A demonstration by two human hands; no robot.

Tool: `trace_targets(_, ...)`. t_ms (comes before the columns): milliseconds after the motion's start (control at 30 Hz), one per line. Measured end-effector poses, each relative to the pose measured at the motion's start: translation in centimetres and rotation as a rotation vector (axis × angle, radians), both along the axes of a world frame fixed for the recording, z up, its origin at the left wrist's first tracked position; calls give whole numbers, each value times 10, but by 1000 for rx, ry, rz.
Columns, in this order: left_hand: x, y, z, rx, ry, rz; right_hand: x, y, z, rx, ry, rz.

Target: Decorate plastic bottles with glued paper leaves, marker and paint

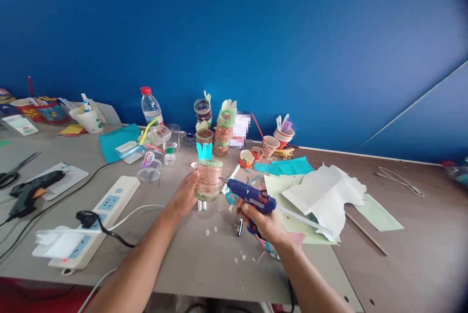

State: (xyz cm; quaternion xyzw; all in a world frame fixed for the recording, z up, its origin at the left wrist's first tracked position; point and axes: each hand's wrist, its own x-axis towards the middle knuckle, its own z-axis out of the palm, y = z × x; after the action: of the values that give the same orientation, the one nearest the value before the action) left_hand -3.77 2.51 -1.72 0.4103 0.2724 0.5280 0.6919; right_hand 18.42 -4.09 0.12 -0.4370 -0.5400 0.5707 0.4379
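Note:
My left hand (185,195) is wrapped round a small decorated jar (208,179) with pinkish wrapping, a green band and turquoise paper tabs on top. The jar is held just above the grey table (204,259). My right hand (263,223) grips a blue hot glue gun (251,195). Its nozzle points left at the jar's side, almost touching it. A white glue stick pokes out of the gun's back toward the right.
A white power strip (95,219) with a black plug lies at the left, beside a black glue gun (28,191) and scissors (14,170). Behind stand a water bottle (150,106), decorated jars (223,132) and paper cups (270,146). Paper sheets (321,195) lie at the right.

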Motion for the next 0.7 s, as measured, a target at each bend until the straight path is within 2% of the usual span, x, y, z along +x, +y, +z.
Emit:
trace_targets(300, 0, 0, -4, -2, 19, 2, -3, -1, 6, -33, -61, -4)
trace_targets(700, 0, 0, -4, 27, 34, -5, -3, 0, 3, -33, -83, -18)
